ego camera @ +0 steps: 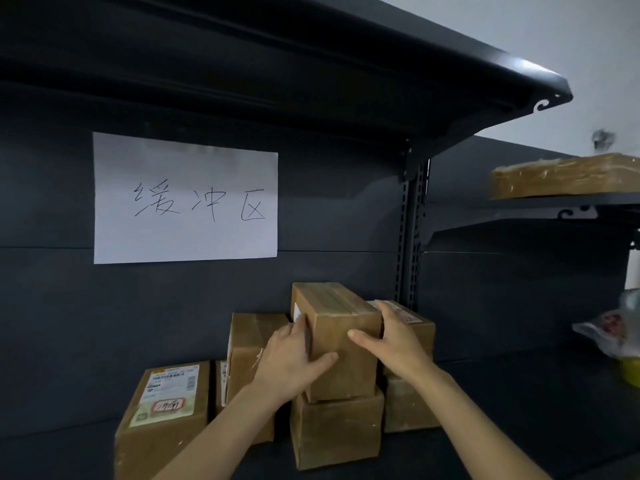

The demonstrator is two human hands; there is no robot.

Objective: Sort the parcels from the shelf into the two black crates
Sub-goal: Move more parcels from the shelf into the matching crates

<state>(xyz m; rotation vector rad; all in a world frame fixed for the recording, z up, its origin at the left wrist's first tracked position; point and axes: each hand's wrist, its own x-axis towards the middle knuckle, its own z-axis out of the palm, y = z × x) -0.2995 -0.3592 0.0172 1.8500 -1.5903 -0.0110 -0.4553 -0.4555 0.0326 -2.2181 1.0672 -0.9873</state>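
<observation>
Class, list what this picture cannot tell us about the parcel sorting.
Head view:
- The black crates: outside the frame.
- Label on the top box: mostly covered by the left hand.
- The rear box: largely hidden by the right hand and the top box.
- Print on the left box: too small to read.
- The bag: blurred, cut off by the right edge.

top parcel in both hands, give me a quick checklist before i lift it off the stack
1. Grip: ok, left hand and right hand clasp opposite sides of the top parcel.
2. Nothing stacked on it: ok.
3. Headroom below the upper shelf: ok, plenty of open space.
4. Support parcel underneath steady: cannot tell, nothing holds it.
5. Side clearance: cannot tell, the tall parcel and the rear parcel sit close to the hands.
6. Black crates ready: cannot tell, none in view.
</observation>
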